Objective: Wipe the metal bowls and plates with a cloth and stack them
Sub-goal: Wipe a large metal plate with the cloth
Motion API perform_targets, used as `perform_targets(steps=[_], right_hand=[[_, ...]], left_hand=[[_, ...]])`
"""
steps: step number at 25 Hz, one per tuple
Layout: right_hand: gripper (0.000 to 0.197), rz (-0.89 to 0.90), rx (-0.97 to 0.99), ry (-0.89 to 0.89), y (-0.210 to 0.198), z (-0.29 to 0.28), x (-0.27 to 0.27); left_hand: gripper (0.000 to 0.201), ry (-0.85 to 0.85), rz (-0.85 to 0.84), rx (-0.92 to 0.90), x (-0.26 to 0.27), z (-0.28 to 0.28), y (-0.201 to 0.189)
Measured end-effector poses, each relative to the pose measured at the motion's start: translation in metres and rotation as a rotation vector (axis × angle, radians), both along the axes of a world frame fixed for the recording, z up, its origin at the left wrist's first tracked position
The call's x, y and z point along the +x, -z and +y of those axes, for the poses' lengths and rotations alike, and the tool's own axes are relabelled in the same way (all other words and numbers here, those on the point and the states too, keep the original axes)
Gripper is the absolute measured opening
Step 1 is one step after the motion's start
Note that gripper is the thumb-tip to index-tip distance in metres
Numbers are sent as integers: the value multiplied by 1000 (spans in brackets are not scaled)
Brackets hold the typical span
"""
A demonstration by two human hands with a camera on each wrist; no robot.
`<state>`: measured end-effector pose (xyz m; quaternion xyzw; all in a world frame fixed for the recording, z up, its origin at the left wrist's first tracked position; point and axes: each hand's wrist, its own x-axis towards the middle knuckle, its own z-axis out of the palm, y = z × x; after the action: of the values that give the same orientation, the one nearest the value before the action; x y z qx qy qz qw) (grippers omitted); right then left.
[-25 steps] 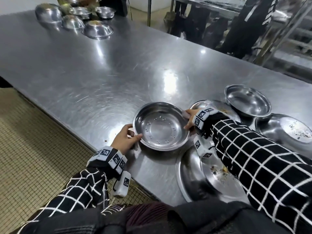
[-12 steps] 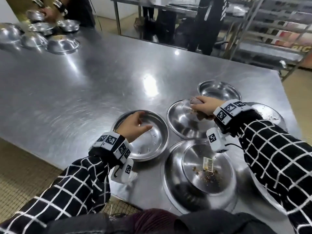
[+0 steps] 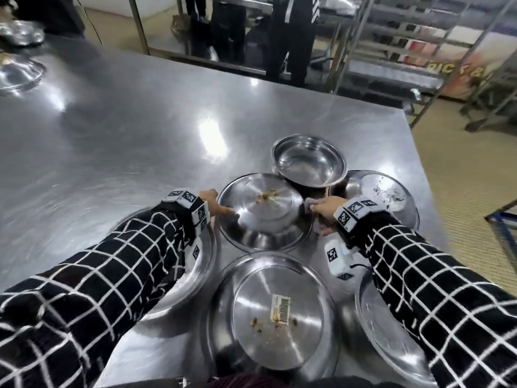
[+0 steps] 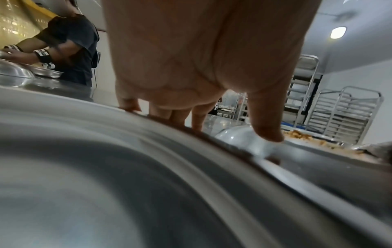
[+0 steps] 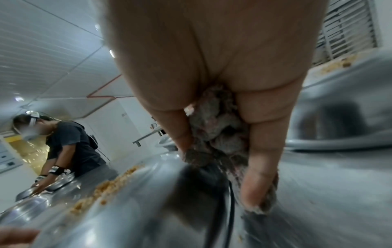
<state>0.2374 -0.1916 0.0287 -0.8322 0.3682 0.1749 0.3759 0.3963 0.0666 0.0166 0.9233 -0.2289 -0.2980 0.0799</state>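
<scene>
A metal plate (image 3: pixel 264 219) soiled with food crumbs lies in the middle of several dishes on the steel table (image 3: pixel 112 141). My left hand (image 3: pixel 214 204) grips its left rim, thumb on top; in the left wrist view the thumb (image 4: pixel 267 127) rests on that rim (image 4: pixel 318 151). My right hand (image 3: pixel 324 212) holds a crumpled grey cloth (image 3: pixel 307 204) at the plate's right rim. The right wrist view shows the cloth (image 5: pixel 218 130) bunched between thumb and fingers above the plate (image 5: pixel 127 201). A clean bowl (image 3: pixel 307 161) stands just behind the plate.
A plate with a barcode sticker and crumbs (image 3: pixel 279 312) lies nearest me. A bowl (image 3: pixel 201 264) sits under my left forearm, and more plates lie at right (image 3: pixel 386 191) and under my right arm (image 3: pixel 391 326). Far-left bowls (image 3: pixel 19 71). Racks (image 3: pixel 419 37) and a standing person (image 3: pixel 288 37) beyond.
My left hand left the star-patterned bowl and moved right to the crumbed plate's left rim. My right hand with the cloth shifted to that plate's right rim. The view swung right.
</scene>
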Motion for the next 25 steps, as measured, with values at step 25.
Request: perform_targets(steps=[25], right_hand=[[39,-177,23,-201,27,48,110]], left_hand=[[96,-810,476,-1011,82,42,29]])
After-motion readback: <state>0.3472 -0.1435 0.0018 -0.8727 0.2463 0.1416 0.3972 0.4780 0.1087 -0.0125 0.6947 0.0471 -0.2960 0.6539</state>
